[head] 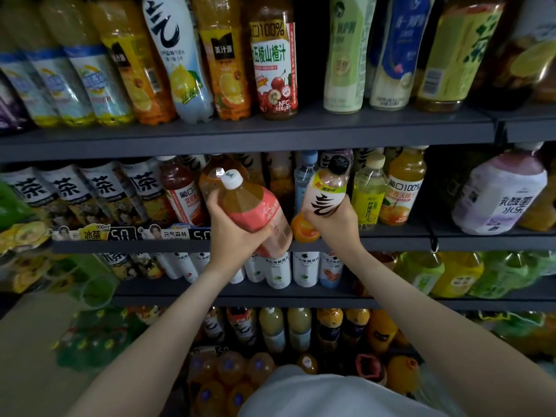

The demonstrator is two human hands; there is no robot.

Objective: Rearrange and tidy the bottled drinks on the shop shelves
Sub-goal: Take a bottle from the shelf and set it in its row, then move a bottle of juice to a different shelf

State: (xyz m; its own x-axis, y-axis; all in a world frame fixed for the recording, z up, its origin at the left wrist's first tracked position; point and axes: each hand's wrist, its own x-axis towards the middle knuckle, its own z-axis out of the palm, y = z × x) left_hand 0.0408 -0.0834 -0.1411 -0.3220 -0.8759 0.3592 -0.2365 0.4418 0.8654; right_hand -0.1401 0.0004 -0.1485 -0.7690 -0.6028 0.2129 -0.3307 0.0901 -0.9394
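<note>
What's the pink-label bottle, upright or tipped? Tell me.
Tipped. The pink-label bottle leans, its white cap toward the upper left and its base toward the lower right, gripped by the left hand.

On the second shelf (391, 240) a row of tea bottles (69, 188) stands toward its left end and a juice bottle (401, 191) right of its middle. Before its middle the left hand (237, 233) holds a large bottle (252, 206) tilted over the front edge; just right, the right hand (334, 221) holds a small bottle (326, 188) upright at that edge.
</note>
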